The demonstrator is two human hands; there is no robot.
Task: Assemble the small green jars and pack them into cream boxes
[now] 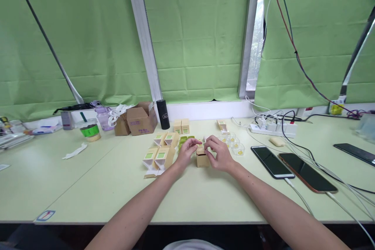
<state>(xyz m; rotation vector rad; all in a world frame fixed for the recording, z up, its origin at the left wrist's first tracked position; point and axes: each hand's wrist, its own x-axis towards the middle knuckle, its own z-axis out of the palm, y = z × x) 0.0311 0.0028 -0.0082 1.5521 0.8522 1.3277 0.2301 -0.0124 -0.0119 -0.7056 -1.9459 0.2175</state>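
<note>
A small tan cardboard box point(202, 160) stands on the table in front of me, between my two hands. My left hand point(187, 152) is closed at its upper left side, fingers bent over the top edge. On the opposite side, my right hand point(219, 154) grips the upper right edge with thumb and bent fingers. The fingers partly hide the box's top. Left of the hands lie several opened cartons point(165, 155) with green labels. Green pieces point(183, 139) sit behind my left hand. Clear plastic cups with yellow centres point(238, 149) are just right of my right hand.
Two closed boxes point(181, 126) and an open carton point(222, 127) stand farther back. A black bottle point(163, 114) and a brown cardboard box point(142, 119) are at the back left. Phones point(272, 162) with charging cables and a power strip point(272, 129) occupy the right.
</note>
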